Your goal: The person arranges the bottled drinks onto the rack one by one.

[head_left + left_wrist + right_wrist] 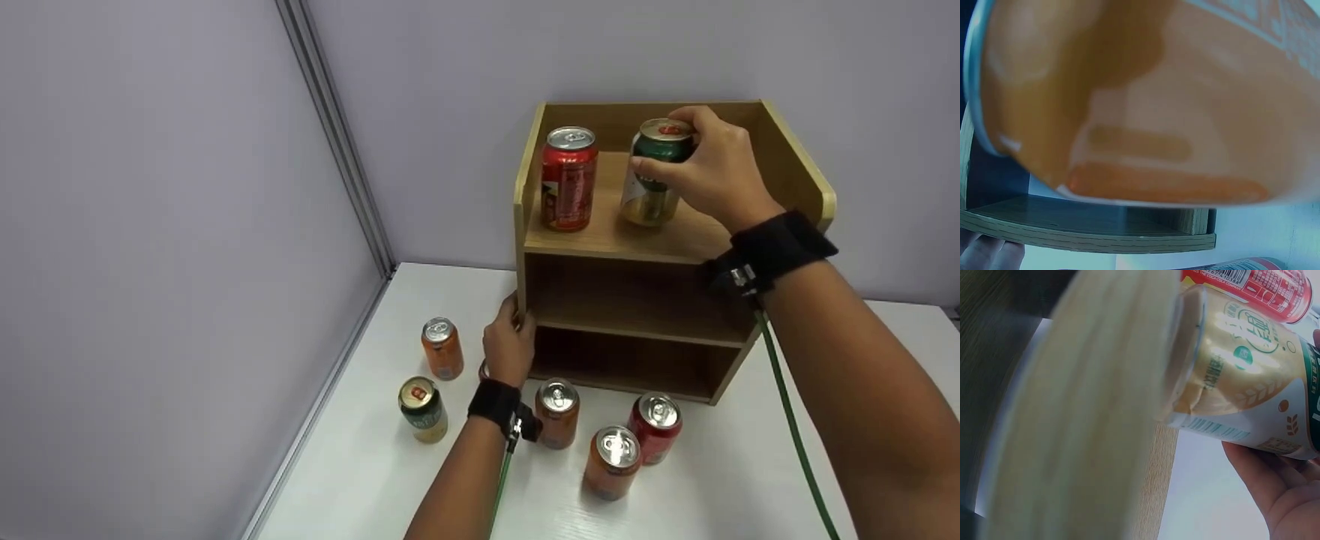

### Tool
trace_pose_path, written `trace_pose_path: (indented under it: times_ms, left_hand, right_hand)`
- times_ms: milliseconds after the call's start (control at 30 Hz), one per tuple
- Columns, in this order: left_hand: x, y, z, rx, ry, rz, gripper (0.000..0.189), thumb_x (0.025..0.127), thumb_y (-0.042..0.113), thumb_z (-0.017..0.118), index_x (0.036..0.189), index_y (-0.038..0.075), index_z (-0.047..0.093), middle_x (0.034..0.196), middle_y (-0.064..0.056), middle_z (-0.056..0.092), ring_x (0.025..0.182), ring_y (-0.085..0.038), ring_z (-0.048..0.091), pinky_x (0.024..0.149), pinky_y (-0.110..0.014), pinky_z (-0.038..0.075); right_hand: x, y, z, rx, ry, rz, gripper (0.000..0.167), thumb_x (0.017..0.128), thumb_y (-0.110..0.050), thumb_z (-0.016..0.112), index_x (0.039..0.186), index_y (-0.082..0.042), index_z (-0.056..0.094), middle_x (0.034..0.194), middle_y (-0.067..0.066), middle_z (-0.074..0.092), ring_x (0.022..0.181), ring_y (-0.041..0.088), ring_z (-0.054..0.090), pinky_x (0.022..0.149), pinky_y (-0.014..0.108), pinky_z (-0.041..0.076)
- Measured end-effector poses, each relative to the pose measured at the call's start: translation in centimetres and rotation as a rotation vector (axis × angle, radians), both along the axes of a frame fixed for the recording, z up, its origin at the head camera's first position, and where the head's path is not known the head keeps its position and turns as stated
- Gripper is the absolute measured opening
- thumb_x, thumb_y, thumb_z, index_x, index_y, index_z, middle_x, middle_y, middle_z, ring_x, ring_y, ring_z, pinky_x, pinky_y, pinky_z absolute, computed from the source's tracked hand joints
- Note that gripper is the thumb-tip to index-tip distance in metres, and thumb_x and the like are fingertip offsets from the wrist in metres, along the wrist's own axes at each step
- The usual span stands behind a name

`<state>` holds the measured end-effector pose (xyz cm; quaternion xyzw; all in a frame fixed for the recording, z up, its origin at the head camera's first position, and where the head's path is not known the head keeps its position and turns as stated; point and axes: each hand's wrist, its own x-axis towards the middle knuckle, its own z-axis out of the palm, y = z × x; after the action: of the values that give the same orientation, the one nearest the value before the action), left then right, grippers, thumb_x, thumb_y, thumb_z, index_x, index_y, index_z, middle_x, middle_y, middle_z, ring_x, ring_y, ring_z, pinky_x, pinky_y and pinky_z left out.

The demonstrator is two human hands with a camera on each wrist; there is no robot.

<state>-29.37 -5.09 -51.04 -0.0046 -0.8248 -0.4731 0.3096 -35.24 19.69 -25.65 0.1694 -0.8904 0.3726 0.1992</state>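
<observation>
My right hand (716, 161) grips a green-and-gold drink can (651, 206) around its upper part, thumb on the near side and fingers behind. The can is tilted slightly, its base close over the top board of a small wooden shelf (637, 251). In the right wrist view the gold can (1241, 365) shows its label, with the fingers and palm (1286, 495) against its side. To its left on the top board stands a red can (570, 184). My left hand (510, 345) holds the shelf's left side panel low down; its fingertips (1002, 256) show at the panel in the left wrist view.
Left of the shelf stand an orange can (442, 349) and another green-and-gold can (424, 412). In front are two orange cans (556, 416) and a dark red can (656, 429), close to my left wrist. A grey wall (187, 225) bounds the white table (352, 450) on the left.
</observation>
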Motion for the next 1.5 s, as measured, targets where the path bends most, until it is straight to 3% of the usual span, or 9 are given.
trace_pose_path:
  times_ms: [267, 700, 1033, 1500]
  left_hand:
    - [-0.2, 0.1, 0.1, -0.001, -0.018, 0.015, 0.034, 0.095, 0.017, 0.064, 0.128, 0.01, 0.063, 0.115, -0.009, 0.068, 0.096, -0.02, 0.068, 0.075, -0.031, 0.054]
    - [-0.3, 0.0, -0.1, 0.006, 0.01, 0.014, 0.033, 0.094, 0.014, 0.064, 0.127, 0.01, 0.063, 0.111, -0.011, 0.069, 0.094, -0.021, 0.068, 0.074, -0.032, 0.055]
    - [-0.9, 0.0, -0.2, -0.014, 0.046, 0.009, 0.03, 0.094, 0.014, 0.064, 0.124, 0.01, 0.065, 0.104, -0.009, 0.071, 0.092, -0.02, 0.068, 0.073, -0.033, 0.055]
    - [-1.7, -0.8, -0.6, -0.02, 0.034, 0.021, 0.03, 0.094, 0.014, 0.064, 0.123, 0.01, 0.065, 0.109, -0.01, 0.07, 0.094, -0.02, 0.068, 0.074, -0.034, 0.055]
  right_hand:
    - [-0.2, -0.1, -0.2, 0.001, -0.016, 0.0, 0.086, 0.079, -0.058, 0.072, 0.141, -0.006, 0.043, 0.13, 0.013, 0.054, 0.111, 0.026, 0.055, 0.089, 0.044, 0.048]
    - [-0.6, 0.0, -0.7, -0.008, -0.053, -0.011, 0.087, 0.079, -0.059, 0.071, 0.141, -0.006, 0.042, 0.131, 0.013, 0.053, 0.113, 0.025, 0.054, 0.09, 0.044, 0.047]
    - [-0.8, 0.0, -0.7, -0.005, -0.053, -0.001, 0.087, 0.078, -0.059, 0.072, 0.141, -0.007, 0.04, 0.132, 0.013, 0.052, 0.116, 0.026, 0.053, 0.093, 0.045, 0.045]
    - [-1.6, -0.8, -1.5, 0.031, -0.073, -0.022, 0.093, 0.076, -0.066, 0.069, 0.145, -0.013, 0.037, 0.135, 0.014, 0.05, 0.117, 0.029, 0.053, 0.093, 0.047, 0.045]
